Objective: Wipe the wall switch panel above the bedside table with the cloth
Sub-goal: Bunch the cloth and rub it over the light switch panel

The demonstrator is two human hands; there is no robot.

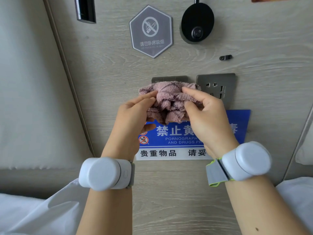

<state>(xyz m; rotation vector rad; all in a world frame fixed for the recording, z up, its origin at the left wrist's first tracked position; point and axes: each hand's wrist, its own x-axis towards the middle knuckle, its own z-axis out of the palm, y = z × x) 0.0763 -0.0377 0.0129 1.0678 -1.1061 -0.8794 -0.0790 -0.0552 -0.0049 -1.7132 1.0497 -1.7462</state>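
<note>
A bunched pink terry cloth is held up in front of the wood-grain wall. My left hand pinches its left side and my right hand pinches its right side. Behind the cloth only the top strip of the grey metal switch panel shows; the rest is hidden. Whether the cloth touches the panel cannot be told. Both wrists carry white round bands.
A grey socket plate with USB ports sits right of the switch panel. Above are a hexagonal no-smoking sign and a black round lamp base with a rocker switch. A blue notice hangs below. A padded headboard stands at the left.
</note>
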